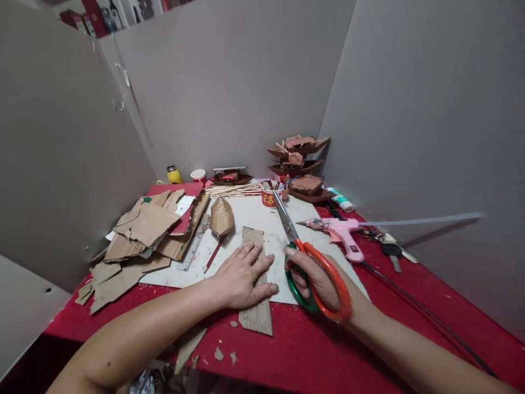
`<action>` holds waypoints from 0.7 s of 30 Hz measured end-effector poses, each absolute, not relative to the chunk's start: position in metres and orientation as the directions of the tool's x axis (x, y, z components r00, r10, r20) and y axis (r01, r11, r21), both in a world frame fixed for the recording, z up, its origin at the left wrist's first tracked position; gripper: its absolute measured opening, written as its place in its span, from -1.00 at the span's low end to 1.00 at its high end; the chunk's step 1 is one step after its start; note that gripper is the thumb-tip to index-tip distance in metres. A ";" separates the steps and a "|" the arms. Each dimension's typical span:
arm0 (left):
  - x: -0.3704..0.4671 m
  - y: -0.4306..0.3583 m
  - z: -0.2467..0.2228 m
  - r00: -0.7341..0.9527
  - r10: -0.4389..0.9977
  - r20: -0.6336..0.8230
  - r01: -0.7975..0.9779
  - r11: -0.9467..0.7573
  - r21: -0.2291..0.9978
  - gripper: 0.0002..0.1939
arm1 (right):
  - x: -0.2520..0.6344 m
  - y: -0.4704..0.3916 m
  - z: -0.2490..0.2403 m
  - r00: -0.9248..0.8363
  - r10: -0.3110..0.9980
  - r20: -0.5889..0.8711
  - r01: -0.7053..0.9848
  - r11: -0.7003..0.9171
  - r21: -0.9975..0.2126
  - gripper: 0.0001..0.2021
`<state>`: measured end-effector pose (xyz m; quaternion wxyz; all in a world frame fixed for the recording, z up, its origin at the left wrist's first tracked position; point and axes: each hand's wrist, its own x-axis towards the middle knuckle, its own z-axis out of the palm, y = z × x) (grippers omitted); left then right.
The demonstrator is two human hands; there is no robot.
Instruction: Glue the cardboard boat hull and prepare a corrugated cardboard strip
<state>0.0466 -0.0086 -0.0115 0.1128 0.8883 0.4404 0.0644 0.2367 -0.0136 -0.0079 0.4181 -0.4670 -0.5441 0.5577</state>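
Observation:
My left hand [245,276] lies flat with fingers spread on a long strip of corrugated cardboard [255,322], pressing it to the table. The strip runs from the white sheet [287,293] over its near edge onto the red cloth. In my right hand [318,279] is a pair of scissors [328,273] with one orange and one green handle. Its blades point up and away and look closed, clear of the strip. Just beyond my left hand sit a small cardboard boat hull [221,216], a red pencil [214,254] and a clear ruler [194,244].
Cardboard scraps [143,224] are piled at the left. A pink glue gun [338,230] with a long glue stick lies at the right, its cord [426,312] trailing nearer. Brown model boats [301,167], a red paper cup [268,197] and thin wooden sticks [233,190] stand or lie at the back.

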 end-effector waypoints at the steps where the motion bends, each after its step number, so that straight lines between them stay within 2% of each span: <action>1: 0.049 -0.007 -0.011 0.604 0.797 0.017 0.768 -0.587 0.256 -0.27 | 0.236 -0.013 -0.008 -0.216 0.974 -0.063 0.051 -0.053 -0.997 -0.52; 6: 0.057 -0.007 -0.005 0.575 0.813 0.091 0.771 -0.576 0.271 -0.29 | 0.237 -0.013 -0.008 -0.200 0.978 -0.056 0.062 -0.044 -0.997 -0.51; 9: 0.044 -0.022 0.004 0.539 0.824 0.176 0.797 -0.566 0.209 -0.42 | 0.240 -0.013 -0.006 -0.181 0.981 -0.065 -0.011 -0.068 -0.998 -0.55; 11: 0.024 -0.033 0.012 0.473 0.866 0.161 0.854 -0.496 0.157 -0.59 | 0.242 -0.014 -0.003 -0.171 0.983 -0.069 -0.046 -0.078 -0.996 -0.57; 13: 0.001 -0.039 0.019 0.394 0.909 0.139 0.905 -0.410 0.111 -0.59 | 0.243 -0.016 -0.001 -0.178 0.982 -0.069 -0.039 -0.077 -0.996 -0.56; 18: -0.042 -0.026 0.025 0.065 0.990 0.125 0.996 -0.058 -0.061 -0.67 | 0.238 -0.023 0.004 -0.242 0.970 -0.017 0.070 0.000 -0.998 -0.51; 21: -0.044 -0.016 0.021 -0.001 0.999 0.049 0.993 0.007 -0.117 -0.67 | 0.234 -0.024 0.004 -0.230 0.973 -0.036 0.139 -0.004 -0.990 -0.53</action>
